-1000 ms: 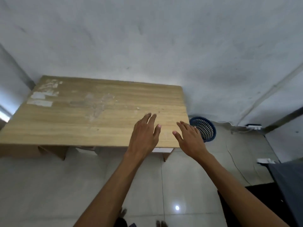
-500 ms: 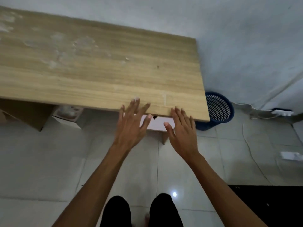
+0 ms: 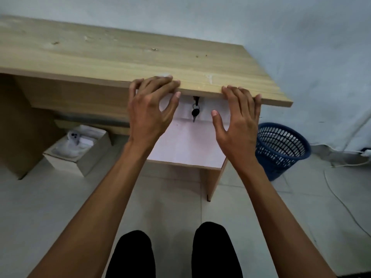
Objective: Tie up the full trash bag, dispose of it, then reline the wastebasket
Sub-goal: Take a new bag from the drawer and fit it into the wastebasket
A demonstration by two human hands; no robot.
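A dark blue mesh wastebasket (image 3: 281,149) stands on the tiled floor by the wall, right of the wooden desk (image 3: 124,55); it looks unlined and no trash bag is in sight. My left hand (image 3: 150,109) and my right hand (image 3: 239,121) hover side by side at the desk's front edge, fingers spread and slightly curled, holding nothing. Between them shows a white drawer front (image 3: 188,141) with a key (image 3: 195,112) hanging from its lock.
An open cardboard box (image 3: 80,149) with white items sits on the floor under the desk at left. White cables (image 3: 341,197) trail over the floor at right, near the wall. My dark-trousered legs (image 3: 172,253) are at the bottom of the frame.
The view has dropped and come closer to the desk. Both hands moved forward to the front edge above the drawer, and the key and drawer front have come into sight.
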